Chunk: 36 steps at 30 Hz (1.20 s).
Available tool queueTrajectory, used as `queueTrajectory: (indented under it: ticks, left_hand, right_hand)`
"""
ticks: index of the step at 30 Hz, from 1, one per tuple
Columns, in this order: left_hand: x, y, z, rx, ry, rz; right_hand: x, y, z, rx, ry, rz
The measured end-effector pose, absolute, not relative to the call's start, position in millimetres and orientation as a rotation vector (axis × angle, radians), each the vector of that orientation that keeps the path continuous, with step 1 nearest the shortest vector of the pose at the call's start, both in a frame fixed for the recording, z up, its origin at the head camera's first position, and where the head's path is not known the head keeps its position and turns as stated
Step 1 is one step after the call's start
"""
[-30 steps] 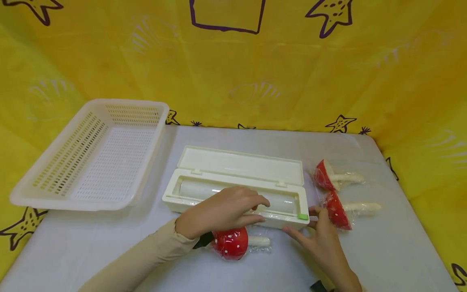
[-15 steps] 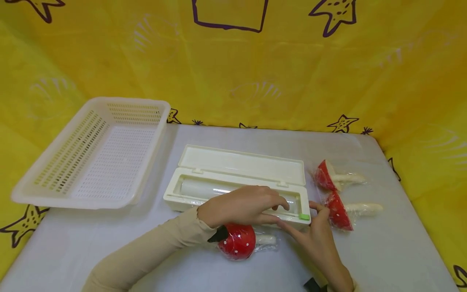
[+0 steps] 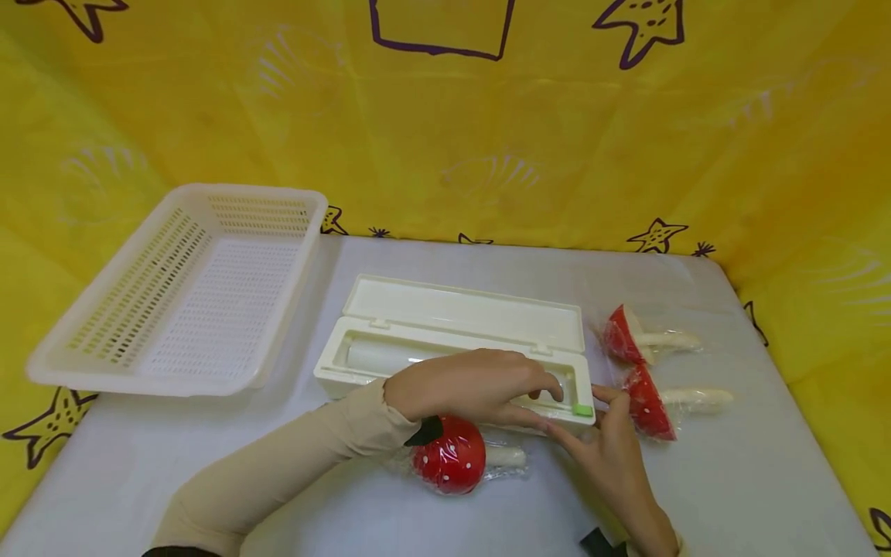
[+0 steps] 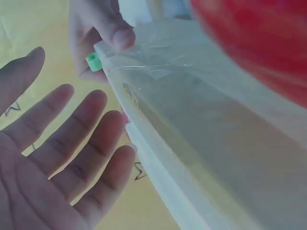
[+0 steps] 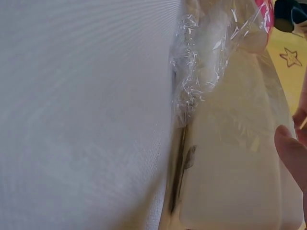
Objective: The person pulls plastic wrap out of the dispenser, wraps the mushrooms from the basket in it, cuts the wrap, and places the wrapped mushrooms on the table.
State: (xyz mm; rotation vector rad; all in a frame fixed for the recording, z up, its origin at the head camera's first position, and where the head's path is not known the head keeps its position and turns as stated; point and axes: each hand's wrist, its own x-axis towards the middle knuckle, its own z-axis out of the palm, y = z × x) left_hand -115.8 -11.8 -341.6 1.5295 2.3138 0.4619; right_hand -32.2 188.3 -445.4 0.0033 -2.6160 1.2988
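A white cling film dispenser [image 3: 341,381], lid raised at the back, holds a film roll [image 3: 379,358]. A green slide cutter [image 3: 582,410] sits at its right front corner. My left hand [image 3: 473,387] is over the dispenser's right half, its fingers spread and apart from the box in the left wrist view. My right hand [image 3: 612,449] grips the right end, its thumb [image 4: 123,39] on the front face. Clear film [image 4: 177,60] lies along that face. Directly in front of the box lies a red-capped toy mushroom [image 3: 451,460] wrapped in film, partly behind the left wrist.
Two more wrapped mushrooms, a nearer one [image 3: 649,406] and a farther one [image 3: 623,336], lie to the right of the dispenser. A white slotted basket [image 3: 174,387] stands at the left. Yellow patterned cloth [image 3: 445,155] rises behind the white table [image 3: 745,472].
My left hand has moved right along the dispenser, towards my right hand's thumb. The right hand keeps its place at the box's end. The view has shifted slightly.
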Motion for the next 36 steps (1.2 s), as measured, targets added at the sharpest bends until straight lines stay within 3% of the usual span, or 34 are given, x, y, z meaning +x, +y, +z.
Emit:
queueTrajectory:
  ticks: [6, 20, 36]
  left_hand:
    - [-127, 9, -347, 1.554, 2.290, 0.447]
    - [-136, 38, -359, 1.584, 2.208, 0.541]
    - [-136, 26, -360, 1.555, 2.202, 0.490]
  right_hand:
    - [-37, 188, -449, 0.017, -2.555, 1.459]
    - [-38, 188, -457, 0.057, -2.516, 1.326]
    - [-38, 194, -456, 0.129, -2.485, 1.513]
